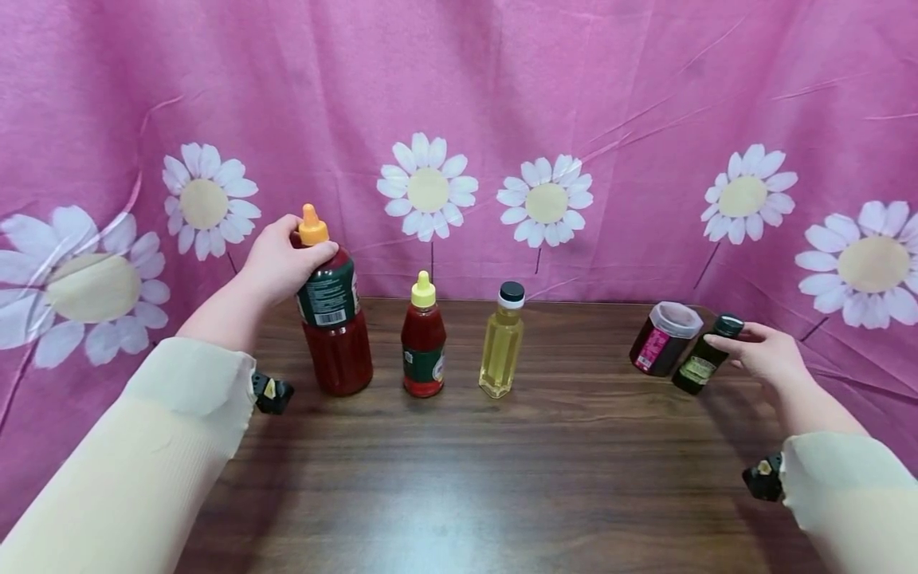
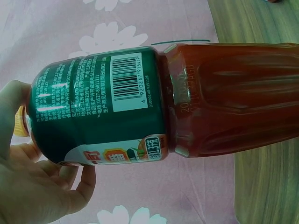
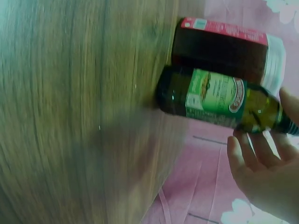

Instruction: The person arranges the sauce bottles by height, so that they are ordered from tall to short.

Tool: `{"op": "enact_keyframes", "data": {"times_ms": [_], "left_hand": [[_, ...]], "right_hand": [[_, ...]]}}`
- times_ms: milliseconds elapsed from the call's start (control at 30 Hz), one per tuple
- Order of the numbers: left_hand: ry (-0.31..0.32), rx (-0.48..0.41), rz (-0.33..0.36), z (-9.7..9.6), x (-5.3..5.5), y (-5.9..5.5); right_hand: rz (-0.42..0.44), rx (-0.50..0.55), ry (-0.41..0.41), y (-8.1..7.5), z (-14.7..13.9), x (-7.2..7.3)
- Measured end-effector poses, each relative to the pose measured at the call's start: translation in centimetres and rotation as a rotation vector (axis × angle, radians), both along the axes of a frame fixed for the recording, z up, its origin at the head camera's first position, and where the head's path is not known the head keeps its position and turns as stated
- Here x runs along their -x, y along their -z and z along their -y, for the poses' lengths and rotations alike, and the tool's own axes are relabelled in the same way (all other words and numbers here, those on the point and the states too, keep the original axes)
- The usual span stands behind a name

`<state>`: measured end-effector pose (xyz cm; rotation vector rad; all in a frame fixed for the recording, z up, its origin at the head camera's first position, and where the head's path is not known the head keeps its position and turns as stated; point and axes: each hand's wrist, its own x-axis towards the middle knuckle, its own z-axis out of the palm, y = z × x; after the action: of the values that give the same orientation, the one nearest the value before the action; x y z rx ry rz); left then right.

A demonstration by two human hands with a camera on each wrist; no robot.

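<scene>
My left hand [image 1: 276, 259] grips a large ketchup bottle [image 1: 337, 351] just under its orange nozzle cap, thumb on the near side. The left wrist view shows this bottle's green label [image 2: 135, 98] with a barcode, above deep red sauce. At the right, my right hand [image 1: 770, 359] holds a small dark green oil bottle [image 1: 697, 363] near the neck, between thumb and fingers. That bottle has a green label and black cap and leans slightly in the head view. Right beside it is a dark jar [image 1: 656, 351] with a whitish lid and pink label, also seen in the right wrist view [image 3: 219, 51].
A smaller ketchup bottle [image 1: 423, 343] with a yellow nozzle stands right of the large one. Next to it stands a clear bottle of yellow oil [image 1: 502, 351] with a black-and-white cap. A pink daisy-print cloth [image 1: 488, 96] hangs behind the brown wooden table [image 1: 502, 478].
</scene>
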<state>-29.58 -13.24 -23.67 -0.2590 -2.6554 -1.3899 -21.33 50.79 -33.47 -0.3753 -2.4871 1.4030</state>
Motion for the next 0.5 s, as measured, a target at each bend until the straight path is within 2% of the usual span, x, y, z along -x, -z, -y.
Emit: {"op": "enact_keyframes", "data": {"times_ms": [167,500], "left_hand": [[0.0,-0.008,0.002,0.06,-0.12,0.02],[-0.003,-0.002,-0.005,-0.03,0.01,0.03]], "right_hand": [[-0.001,-0.053,0.066,0.06,0.51,0.08],[0.011,-0.076,0.077,-0.22,0.73,-0.61]]}}
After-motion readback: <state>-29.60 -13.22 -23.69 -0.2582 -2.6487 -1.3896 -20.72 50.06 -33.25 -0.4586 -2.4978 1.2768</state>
